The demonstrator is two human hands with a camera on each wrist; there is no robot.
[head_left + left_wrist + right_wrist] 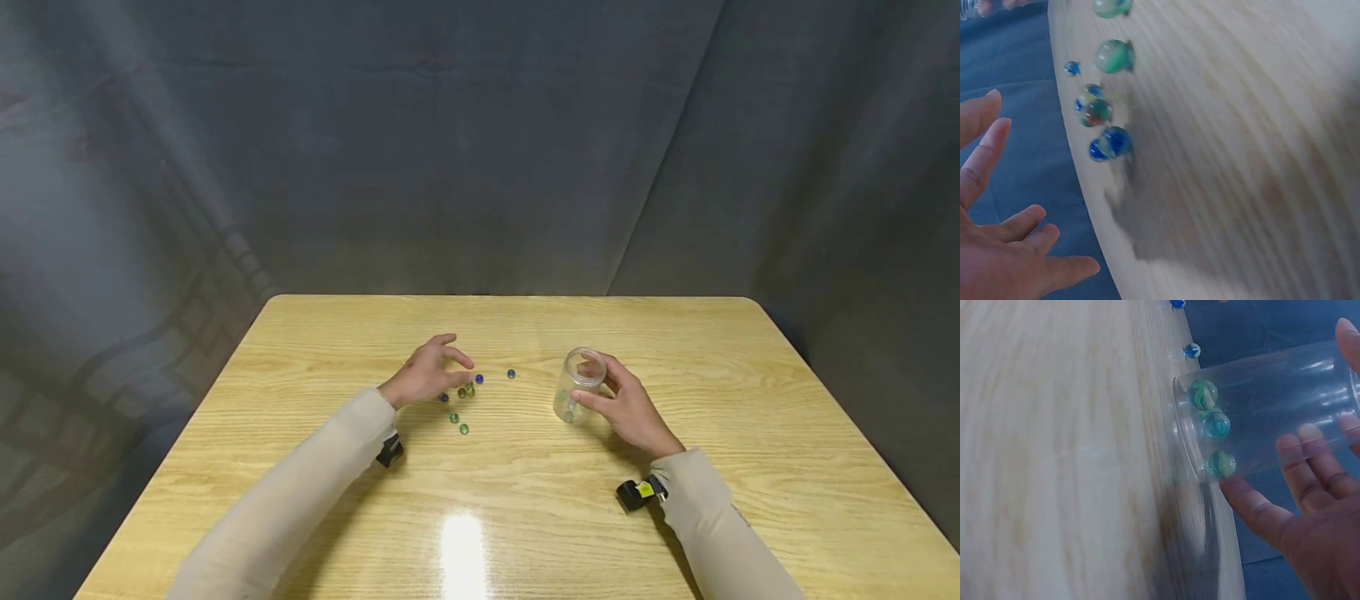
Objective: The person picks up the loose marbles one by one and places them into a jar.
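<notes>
My right hand [636,417] grips a clear plastic jar [1266,394] with its thumb and fingers spread around the side. The jar stands open-topped and slightly tilted, its base at or near the tabletop. Green marbles [1216,425] lie at its bottom. Over on the left, my left hand [429,373] hovers above a loose group of marbles, fingers spread and apart, holding nothing that shows. Green marbles [464,429] lie on the near side of that group, blue ones [1114,142] beside and below the hand.
A single blue marble [512,374] sits on the wooden table [525,508] between the group and the jar. A dark grey curtain [480,167] hangs behind the table's far edge. Light glares off the tabletop near the front.
</notes>
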